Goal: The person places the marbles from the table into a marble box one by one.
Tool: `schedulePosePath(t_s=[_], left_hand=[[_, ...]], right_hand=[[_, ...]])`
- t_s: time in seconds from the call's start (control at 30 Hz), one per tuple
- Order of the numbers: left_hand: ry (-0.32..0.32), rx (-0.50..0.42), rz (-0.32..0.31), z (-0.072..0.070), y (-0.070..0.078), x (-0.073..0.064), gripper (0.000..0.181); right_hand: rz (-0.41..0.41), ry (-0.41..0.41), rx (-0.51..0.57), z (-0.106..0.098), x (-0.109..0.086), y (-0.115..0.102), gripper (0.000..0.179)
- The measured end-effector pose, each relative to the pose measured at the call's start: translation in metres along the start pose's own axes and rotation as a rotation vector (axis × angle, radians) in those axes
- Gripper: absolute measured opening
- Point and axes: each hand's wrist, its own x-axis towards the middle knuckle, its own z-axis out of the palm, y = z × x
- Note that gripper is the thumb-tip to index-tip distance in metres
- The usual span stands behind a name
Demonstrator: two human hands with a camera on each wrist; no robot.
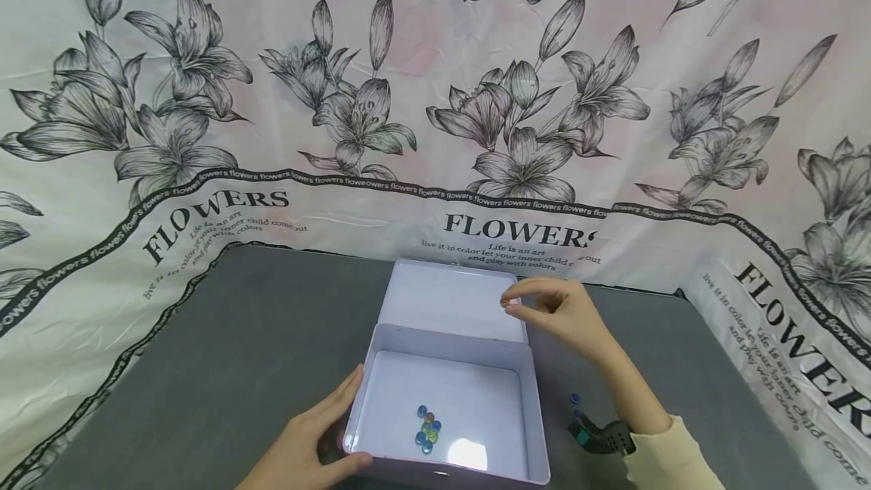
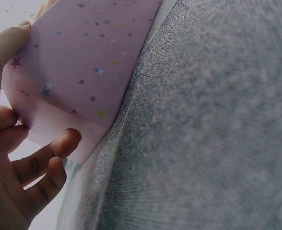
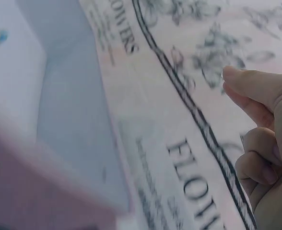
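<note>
An opened metal box with white insides lies on the grey table, its lid folded back. Several glass marbles, blue, green and orange, sit clustered on its floor near the front. My left hand grips the box's front left corner, thumb at the front and fingers along the left side. In the left wrist view the pink star-printed outside of the box shows beside that hand. Over the lid's right edge, my right hand pinches a small brownish marble between thumb and forefinger. The right wrist view hides this marble.
Blue marbles lie on the table right of the box, close to the dark strap on my right wrist. A white cloth with a flower print hangs behind the grey table and along its sides.
</note>
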Motion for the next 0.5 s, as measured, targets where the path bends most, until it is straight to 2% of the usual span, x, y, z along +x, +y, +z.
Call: schedulePosePath(t_s=[0.23, 0.5], left_hand=[[-0.009, 0.000, 0.013, 0.001, 0.000, 0.001, 0.097], [-0.014, -0.003, 0.004, -0.001, 0.001, 0.000, 0.096]], right_hand=[[-0.056, -0.061, 0.055, 0.031, 0.033, -0.017, 0.018], [-0.056, -0.095, 0.113, 0.064, 0.043, -0.020, 0.015]])
